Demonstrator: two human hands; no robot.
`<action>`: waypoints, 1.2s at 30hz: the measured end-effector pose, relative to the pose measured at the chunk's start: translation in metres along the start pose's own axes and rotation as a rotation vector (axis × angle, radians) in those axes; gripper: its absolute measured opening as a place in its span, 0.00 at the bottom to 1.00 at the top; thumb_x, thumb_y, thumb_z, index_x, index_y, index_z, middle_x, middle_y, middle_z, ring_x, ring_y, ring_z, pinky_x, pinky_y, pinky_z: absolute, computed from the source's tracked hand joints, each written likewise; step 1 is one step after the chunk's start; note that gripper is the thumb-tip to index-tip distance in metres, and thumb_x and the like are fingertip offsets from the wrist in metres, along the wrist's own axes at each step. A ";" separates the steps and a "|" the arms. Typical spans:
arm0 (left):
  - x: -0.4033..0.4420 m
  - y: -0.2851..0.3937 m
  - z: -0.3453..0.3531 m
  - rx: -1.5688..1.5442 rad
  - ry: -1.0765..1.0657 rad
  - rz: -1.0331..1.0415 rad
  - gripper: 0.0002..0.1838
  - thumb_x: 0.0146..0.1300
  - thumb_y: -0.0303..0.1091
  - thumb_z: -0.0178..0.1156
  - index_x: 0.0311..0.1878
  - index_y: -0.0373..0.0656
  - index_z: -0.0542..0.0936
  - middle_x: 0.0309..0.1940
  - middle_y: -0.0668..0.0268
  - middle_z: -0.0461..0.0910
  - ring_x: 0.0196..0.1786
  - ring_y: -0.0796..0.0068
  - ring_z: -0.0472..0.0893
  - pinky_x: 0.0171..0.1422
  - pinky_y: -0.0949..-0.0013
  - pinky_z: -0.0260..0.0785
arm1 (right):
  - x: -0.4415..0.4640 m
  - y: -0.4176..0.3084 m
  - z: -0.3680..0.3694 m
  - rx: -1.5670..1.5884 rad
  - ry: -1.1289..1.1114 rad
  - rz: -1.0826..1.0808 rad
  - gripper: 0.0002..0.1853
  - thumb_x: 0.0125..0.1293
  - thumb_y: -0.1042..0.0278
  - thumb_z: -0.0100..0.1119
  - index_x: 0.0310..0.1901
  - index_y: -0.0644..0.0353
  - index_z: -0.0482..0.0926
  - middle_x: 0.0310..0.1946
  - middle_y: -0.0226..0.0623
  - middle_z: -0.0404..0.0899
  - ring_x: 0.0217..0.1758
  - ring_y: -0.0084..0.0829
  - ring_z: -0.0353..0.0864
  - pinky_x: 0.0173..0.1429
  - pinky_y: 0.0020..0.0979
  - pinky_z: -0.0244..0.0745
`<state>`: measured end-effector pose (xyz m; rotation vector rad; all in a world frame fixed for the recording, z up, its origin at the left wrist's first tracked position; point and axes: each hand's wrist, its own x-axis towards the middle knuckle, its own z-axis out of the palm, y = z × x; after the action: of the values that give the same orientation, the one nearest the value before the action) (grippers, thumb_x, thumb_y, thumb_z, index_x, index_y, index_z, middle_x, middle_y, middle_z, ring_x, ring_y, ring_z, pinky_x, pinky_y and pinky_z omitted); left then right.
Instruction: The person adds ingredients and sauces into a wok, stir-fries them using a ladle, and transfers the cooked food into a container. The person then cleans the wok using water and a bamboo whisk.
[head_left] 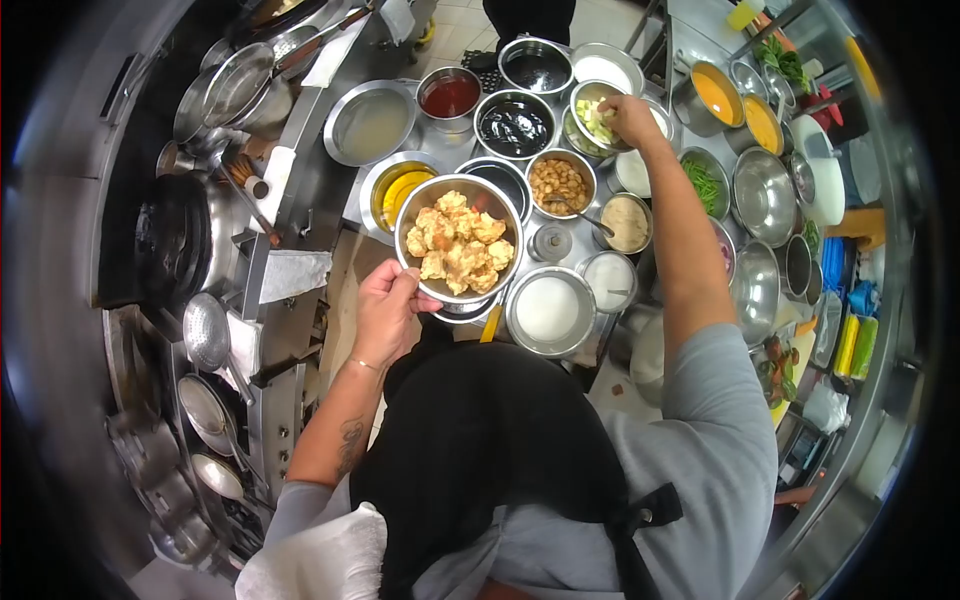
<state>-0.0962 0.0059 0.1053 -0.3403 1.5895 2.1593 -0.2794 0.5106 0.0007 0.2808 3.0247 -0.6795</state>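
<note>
This is a restaurant-style kitchen: a round perforated steel skimmer (206,333), a round steel pot of red sauce (449,124) and a round steel pot of orange liquid (691,116) show it.

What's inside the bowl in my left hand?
Your left hand holds a bowl of golden, lumpy pieces; the bottom beneath them is covered, so I can't see it.

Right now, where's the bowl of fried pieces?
In the head view, the bowl of fried pieces is just left of centre, its rim gripped by the left hand, near the yellow liquid.
</note>
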 end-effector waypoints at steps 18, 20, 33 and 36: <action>-0.003 -0.006 -0.012 -0.117 -0.119 -0.050 0.08 0.82 0.28 0.54 0.41 0.43 0.75 0.35 0.63 0.86 0.34 0.78 0.87 0.42 0.70 0.88 | -0.003 -0.011 -0.004 0.085 0.141 0.056 0.17 0.64 0.65 0.69 0.54 0.52 0.91 0.48 0.54 0.89 0.54 0.51 0.89 0.64 0.43 0.81; -0.002 -0.009 -0.016 -0.122 -0.124 -0.045 0.08 0.82 0.29 0.53 0.41 0.43 0.76 0.36 0.63 0.86 0.35 0.77 0.87 0.43 0.70 0.88 | -0.008 -0.012 -0.003 0.082 0.126 0.035 0.18 0.63 0.64 0.70 0.56 0.51 0.90 0.48 0.54 0.89 0.54 0.51 0.89 0.64 0.44 0.81; -0.036 -0.019 -0.158 -0.368 0.027 -0.002 0.03 0.79 0.30 0.59 0.45 0.44 0.79 0.37 0.66 0.86 0.36 0.75 0.87 0.42 0.67 0.85 | -0.084 -0.252 -0.009 0.293 0.395 -0.480 0.15 0.69 0.75 0.65 0.56 0.56 0.87 0.46 0.45 0.88 0.49 0.45 0.87 0.53 0.41 0.81; -0.057 -0.011 -0.233 -0.438 0.198 0.063 0.01 0.78 0.29 0.59 0.48 0.45 0.79 0.38 0.66 0.86 0.35 0.75 0.87 0.42 0.67 0.85 | -0.109 -0.365 0.030 0.447 -0.043 -0.455 0.12 0.74 0.72 0.62 0.55 0.56 0.88 0.45 0.46 0.89 0.52 0.43 0.88 0.57 0.40 0.82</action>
<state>-0.0546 -0.2240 0.0483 -0.6641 1.2187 2.5847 -0.2388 0.1556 0.1351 -0.4277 2.8731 -1.3680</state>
